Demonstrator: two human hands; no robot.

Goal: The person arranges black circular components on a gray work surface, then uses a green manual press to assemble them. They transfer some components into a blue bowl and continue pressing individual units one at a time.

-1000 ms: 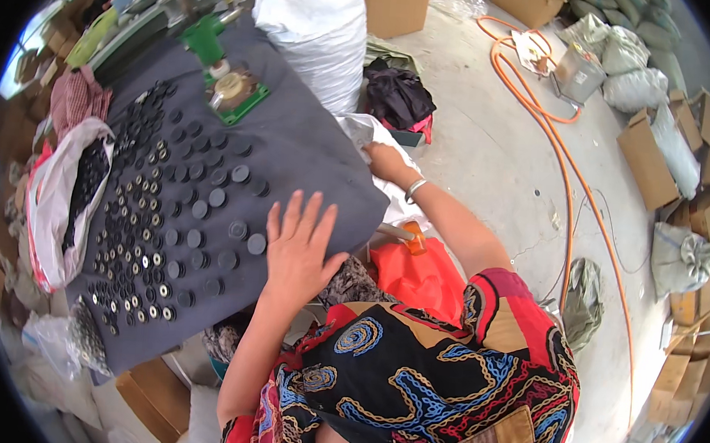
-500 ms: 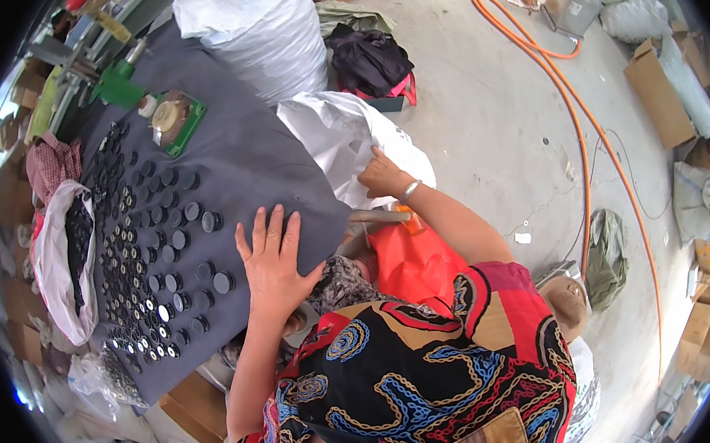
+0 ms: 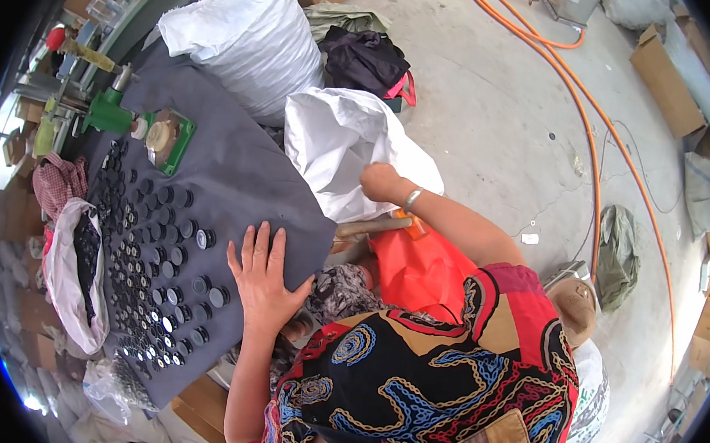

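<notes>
My left hand (image 3: 264,285) lies flat with spread fingers near the right edge of the dark grey cloth (image 3: 235,172) that covers the table. Many small round black parts (image 3: 173,254) with disc-shaped tops are spread over the cloth to its left; a few show pale or shiny faces. Off the table's edge, my right hand (image 3: 381,182), a bracelet at its wrist, is closed at the side of a white woven sack (image 3: 333,121). The sack gapes open beside the table. What the right fingers pinch is partly hidden, but they appear to grip the sack.
A green hand press (image 3: 111,112) with a red knob stands on the far left of the table. Beyond is a full white sack (image 3: 248,37). A bag of black parts (image 3: 75,276) hangs at the left edge. An orange hose (image 3: 582,93) crosses the floor to the right.
The right hand's extended finger has curled into a closed grip. The white sack's mouth stands wider and higher. The left hand stays flat on the cloth.
</notes>
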